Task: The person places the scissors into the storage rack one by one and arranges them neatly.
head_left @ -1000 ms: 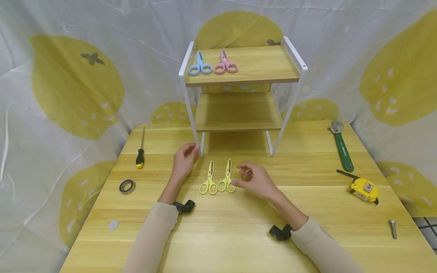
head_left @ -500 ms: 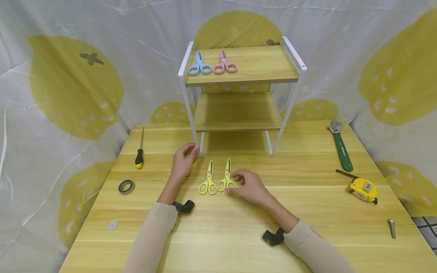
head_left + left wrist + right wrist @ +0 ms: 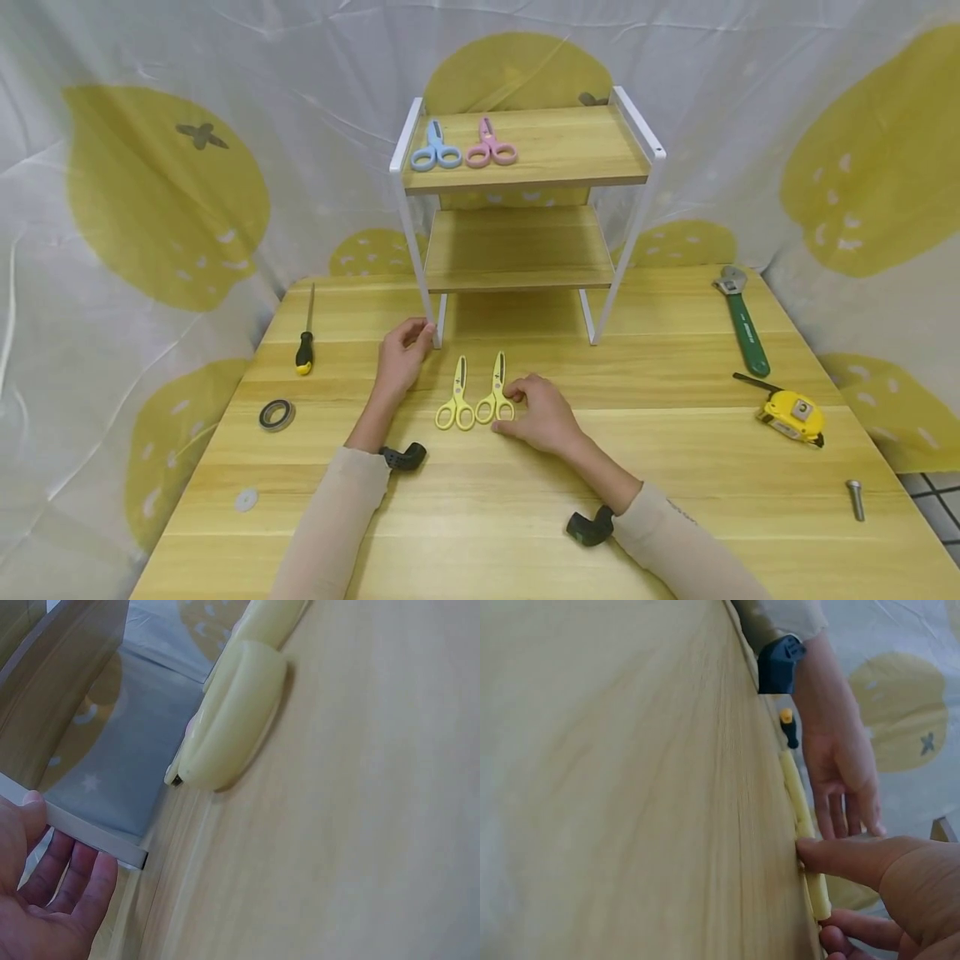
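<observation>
Head view: the right hand (image 3: 543, 417) has closed in on the right yellow scissors (image 3: 498, 388).
Its fingers now bend at their handle end, nearer than a second ago; whether they pinch it cannot be told, but the reach looks complete. They lie on the table (image 3: 480, 525) beside the left yellow scissors (image 3: 458, 389). The left hand (image 3: 401, 354) grips the white shelf leg (image 3: 88, 833).

The shelf rack (image 3: 521, 250) stands on the worktop (image 3: 480, 533); on its top board's left half lie a first pair of scissors (image 3: 435, 152) and a second pair (image 3: 491, 151); before it, a third pair (image 3: 458, 392) and a fourth pair (image 3: 497, 387); left of it, back to front, a screwdriver (image 3: 305, 346), ring (image 3: 279, 426), washer (image 3: 246, 505); right, a wrench (image 3: 745, 325), tape measure (image 3: 795, 417), bolt (image 3: 856, 500); behind, a curtain (image 3: 315, 50).
</observation>
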`<state>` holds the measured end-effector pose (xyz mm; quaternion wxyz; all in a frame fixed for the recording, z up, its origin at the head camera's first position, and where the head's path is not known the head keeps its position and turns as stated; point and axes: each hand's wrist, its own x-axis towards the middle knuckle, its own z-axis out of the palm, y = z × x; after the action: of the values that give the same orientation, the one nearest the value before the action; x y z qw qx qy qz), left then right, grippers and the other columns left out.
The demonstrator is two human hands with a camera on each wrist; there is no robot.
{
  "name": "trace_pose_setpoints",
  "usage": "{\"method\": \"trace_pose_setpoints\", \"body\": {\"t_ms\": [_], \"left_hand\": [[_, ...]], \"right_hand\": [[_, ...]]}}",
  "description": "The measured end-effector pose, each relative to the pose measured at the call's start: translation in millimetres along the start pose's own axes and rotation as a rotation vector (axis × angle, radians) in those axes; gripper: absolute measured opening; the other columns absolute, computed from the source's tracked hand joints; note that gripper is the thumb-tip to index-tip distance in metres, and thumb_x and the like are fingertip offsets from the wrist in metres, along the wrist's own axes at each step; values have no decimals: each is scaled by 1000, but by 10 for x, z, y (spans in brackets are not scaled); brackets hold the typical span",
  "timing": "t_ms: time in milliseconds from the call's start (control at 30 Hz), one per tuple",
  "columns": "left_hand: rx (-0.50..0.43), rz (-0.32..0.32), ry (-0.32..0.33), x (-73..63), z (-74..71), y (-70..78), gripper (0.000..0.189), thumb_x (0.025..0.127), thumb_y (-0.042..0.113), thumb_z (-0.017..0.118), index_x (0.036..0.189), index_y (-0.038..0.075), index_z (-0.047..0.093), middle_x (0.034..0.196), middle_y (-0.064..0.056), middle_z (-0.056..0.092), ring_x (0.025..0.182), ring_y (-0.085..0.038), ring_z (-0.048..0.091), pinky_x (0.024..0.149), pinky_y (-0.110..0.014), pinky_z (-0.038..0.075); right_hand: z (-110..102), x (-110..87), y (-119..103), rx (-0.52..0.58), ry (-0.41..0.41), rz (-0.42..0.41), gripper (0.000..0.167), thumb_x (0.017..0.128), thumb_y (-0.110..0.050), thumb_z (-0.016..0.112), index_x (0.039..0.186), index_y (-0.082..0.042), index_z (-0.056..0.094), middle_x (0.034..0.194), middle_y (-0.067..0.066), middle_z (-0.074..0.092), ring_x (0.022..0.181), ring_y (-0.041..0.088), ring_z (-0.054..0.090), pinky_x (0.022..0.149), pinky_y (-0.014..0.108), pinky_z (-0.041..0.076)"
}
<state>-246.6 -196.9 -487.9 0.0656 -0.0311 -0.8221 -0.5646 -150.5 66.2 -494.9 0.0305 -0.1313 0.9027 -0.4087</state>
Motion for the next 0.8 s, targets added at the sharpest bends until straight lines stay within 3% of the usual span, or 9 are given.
{"method": "trace_pose_setpoints", "body": {"t_ms": [133,367,633,800], "left_hand": [[-3,-5,0,-4,5,-24,36,104,38,63,119,7,71,118,-14,74,107,-33,73,90,-32,57],[-14,-6,-9,15,4,-17,39,103,39,63,121,5,71,120,-17,73,108,-37,72,101,-50,54],[-11,0,-3,18,11,-37,38,103,39,64,121,5,71,119,-16,73,107,-33,73,94,-41,58],[-27,2,-4,23,2,-48,40,103,37,64,122,3,70,120,-19,73,111,-36,71,94,-39,58]], "right_hand": [[-6,-3,-5,20,2,29,45,77,-26,93,112,-6,75,98,2,67,90,19,57,80,36,49],[-90,-9,-19,105,0,82,42,82,-20,87,118,-5,73,98,3,68,88,18,58,77,33,51],[-229,-53,17,197,-25,71,38,86,-13,81,122,-5,69,81,-1,71,71,11,66,61,25,53],[-420,-105,-34,236,-24,72,39,89,-17,80,125,-9,69,85,-1,73,79,12,69,70,28,57]]}}
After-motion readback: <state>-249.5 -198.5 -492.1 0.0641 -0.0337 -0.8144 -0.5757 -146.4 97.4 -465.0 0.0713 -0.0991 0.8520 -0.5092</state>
